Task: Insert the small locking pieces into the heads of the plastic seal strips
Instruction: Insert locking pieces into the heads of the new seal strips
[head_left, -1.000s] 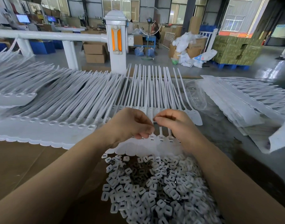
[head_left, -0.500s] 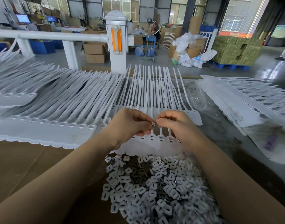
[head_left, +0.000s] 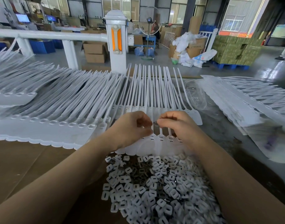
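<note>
A row of white plastic seal strips (head_left: pixel 154 97) lies in front of me, heads (head_left: pixel 161 137) toward me. Below them is a heap of small white and dark locking pieces (head_left: pixel 156 188). My left hand (head_left: pixel 130 126) and my right hand (head_left: pixel 175 123) hover close together just above the strip heads. Both have curled fingers, fingertips nearly meeting. A small dark locking piece (head_left: pixel 155 124) shows between the fingertips; my right hand pinches it, and the left fingertips sit right beside it. What else the left hand holds is hidden by its fingers.
More joined seal strips (head_left: pixel 46 110) spread across the left of the cardboard-covered table (head_left: pixel 25 162). Another stack of strips (head_left: pixel 245 101) lies at right beside clear plastic wrap (head_left: pixel 195 94). A white railing post (head_left: pixel 116 41) stands behind the table.
Both hands have stayed above the strip heads. The fingertips drew together and a small locking piece came into sight between them; the hands have barely shifted since.
</note>
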The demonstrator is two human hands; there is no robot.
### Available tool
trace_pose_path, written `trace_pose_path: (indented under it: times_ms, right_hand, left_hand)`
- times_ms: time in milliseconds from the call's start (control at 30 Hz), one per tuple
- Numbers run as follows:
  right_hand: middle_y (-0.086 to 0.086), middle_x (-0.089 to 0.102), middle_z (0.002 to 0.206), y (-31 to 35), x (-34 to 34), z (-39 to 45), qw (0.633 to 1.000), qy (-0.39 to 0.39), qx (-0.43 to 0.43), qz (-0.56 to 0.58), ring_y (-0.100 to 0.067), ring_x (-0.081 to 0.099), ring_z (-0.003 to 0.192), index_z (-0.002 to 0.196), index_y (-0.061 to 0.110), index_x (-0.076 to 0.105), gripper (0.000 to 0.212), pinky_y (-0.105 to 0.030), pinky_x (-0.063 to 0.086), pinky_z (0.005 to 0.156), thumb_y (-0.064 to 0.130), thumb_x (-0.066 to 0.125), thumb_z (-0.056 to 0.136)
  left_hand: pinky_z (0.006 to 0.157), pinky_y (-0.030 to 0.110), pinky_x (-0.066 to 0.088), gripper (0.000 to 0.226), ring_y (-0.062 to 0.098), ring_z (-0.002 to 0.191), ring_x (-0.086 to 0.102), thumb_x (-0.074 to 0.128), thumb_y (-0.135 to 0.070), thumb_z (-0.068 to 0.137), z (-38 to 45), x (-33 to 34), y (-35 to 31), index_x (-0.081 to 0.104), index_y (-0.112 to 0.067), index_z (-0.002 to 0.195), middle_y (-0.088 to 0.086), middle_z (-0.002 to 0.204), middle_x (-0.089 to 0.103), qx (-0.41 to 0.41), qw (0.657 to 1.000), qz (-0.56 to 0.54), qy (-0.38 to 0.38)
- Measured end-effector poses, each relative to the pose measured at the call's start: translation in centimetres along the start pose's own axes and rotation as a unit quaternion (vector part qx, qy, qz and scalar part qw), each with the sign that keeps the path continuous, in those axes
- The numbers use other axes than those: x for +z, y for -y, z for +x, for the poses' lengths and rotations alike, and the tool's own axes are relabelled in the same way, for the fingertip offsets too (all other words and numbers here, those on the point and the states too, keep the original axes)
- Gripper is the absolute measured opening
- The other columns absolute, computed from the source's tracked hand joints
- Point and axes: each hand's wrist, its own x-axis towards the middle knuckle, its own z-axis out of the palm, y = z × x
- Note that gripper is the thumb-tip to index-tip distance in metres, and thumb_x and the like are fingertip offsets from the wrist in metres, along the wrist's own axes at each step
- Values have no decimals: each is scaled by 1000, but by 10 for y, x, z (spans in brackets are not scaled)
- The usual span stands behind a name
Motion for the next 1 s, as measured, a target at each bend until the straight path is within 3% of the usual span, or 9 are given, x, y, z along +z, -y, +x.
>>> trace_pose_path:
  times_ms: [67, 133, 300, 433, 567, 733, 867, 1000]
  right_hand:
    - [11, 72, 81, 0, 0, 0, 1000, -12, 7, 1, 5, 65, 74, 82, 24, 72, 7, -12, 44, 58, 22, 70, 88]
    - [11, 72, 81, -1, 0, 1, 999, -27, 16, -10, 1, 64, 78, 82, 25, 72, 6, -20, 41, 67, 22, 71, 87]
    - [3, 62, 68, -4, -4, 3, 996, -27, 38, -79, -5, 56, 62, 80, 14, 72, 10, -25, 39, 62, 22, 69, 85]
    - [-10, 64, 72, -6, -10, 4, 991, -10, 46, -124, -16, 58, 69, 82, 3, 72, 15, -29, 44, 64, 17, 67, 85]
    - [-24, 69, 97, -12, -14, 7, 987, 4, 56, -150, -27, 62, 75, 91, -5, 69, 22, -31, 47, 70, 15, 65, 85]
    - [-13, 71, 92, -14, -21, 10, 983, 28, 73, -166, -14, 61, 76, 84, 2, 71, 13, -26, 46, 63, 12, 63, 87]
    - [7, 62, 74, -14, -24, 8, 981, 52, 75, -172, -6, 57, 71, 71, 14, 66, 19, -23, 39, 61, 11, 62, 89]
    - [7, 61, 82, -12, -26, 7, 976, 77, 70, -189, -6, 56, 74, 70, 15, 65, 21, -22, 39, 64, 9, 63, 91]
  left_hand:
    - [97, 31, 37, 24, 12, 112, 50, 67, -49, 82, -2, 4, 6, 60, -39, 103, -14, 113, 56, 25, 989, 148, 18]
    - [100, 36, 21, 34, 15, 121, 38, 54, -65, 80, -3, 7, 11, 52, -47, 108, -13, 123, 47, 23, 969, 245, 30]
    - [106, 45, 18, 39, 18, 129, 32, 34, -74, 84, 0, 10, 19, 42, -47, 109, -10, 130, 41, 0, 944, 326, 43]
    - [107, 51, 18, 38, 20, 129, 32, 33, -73, 86, 4, 11, 18, 41, -44, 110, -6, 131, 40, -11, 937, 347, 48]
    - [105, 48, 18, 27, 18, 124, 31, 35, -73, 85, 8, 6, 20, 36, -50, 100, -10, 124, 37, -16, 940, 332, 72]
    - [103, 47, 17, 24, 16, 119, 30, 35, -75, 83, 11, 3, 28, 34, -55, 95, -13, 116, 32, -9, 945, 317, 85]
    - [100, 44, 16, 25, 14, 112, 28, 35, -76, 82, 12, 4, 31, 33, -55, 95, -14, 115, 34, -3, 947, 311, 83]
    - [98, 41, 14, 26, 13, 113, 28, 33, -77, 82, 11, 4, 32, 33, -55, 96, -13, 116, 34, 3, 949, 305, 83]
